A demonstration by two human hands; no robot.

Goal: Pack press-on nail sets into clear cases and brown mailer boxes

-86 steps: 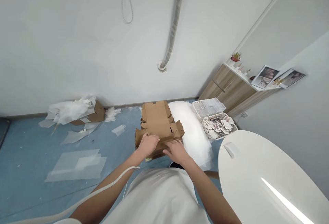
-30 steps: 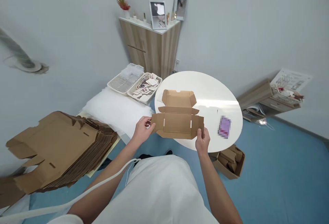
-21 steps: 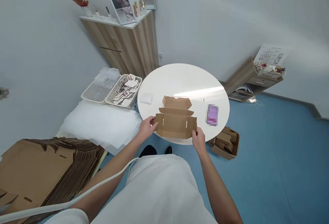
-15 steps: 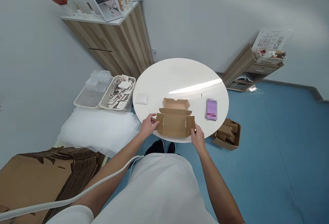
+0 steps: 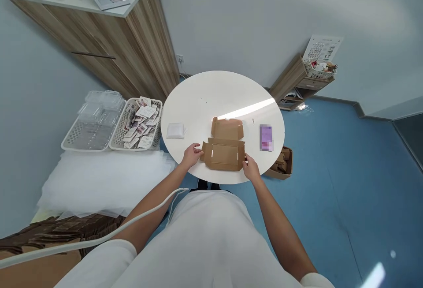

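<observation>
A brown cardboard mailer box [image 5: 225,156], partly folded, lies on the white oval table [image 5: 194,91] near its front edge. Its lid panel stretches away from me at the back. My left hand [image 5: 191,155] has its fingers closed at the left side flap. At the right side flap, my right hand [image 5: 251,168] pinches the cardboard between thumb and fingers. Both side flaps are bent upward. A small white packet [image 5: 175,131] lies to the left of the box, and a purple, pixelated rectangular item [image 5: 266,138] lies to the right.
Left of the table are a white basket of printed cards [image 5: 139,125], a basket with clear plastic cases [image 5: 95,120], stacked translucent sheets [image 5: 99,180] and flat cardboard [image 5: 39,266]. A carton of folded boxes [image 5: 280,164] stands on the floor at right. A white cable [image 5: 132,219] crosses my left arm.
The box's side flaps, earlier spread outward, are now bent up, and my hands have come slightly closer together. The lid panel lies flatter. The camera view has shifted.
</observation>
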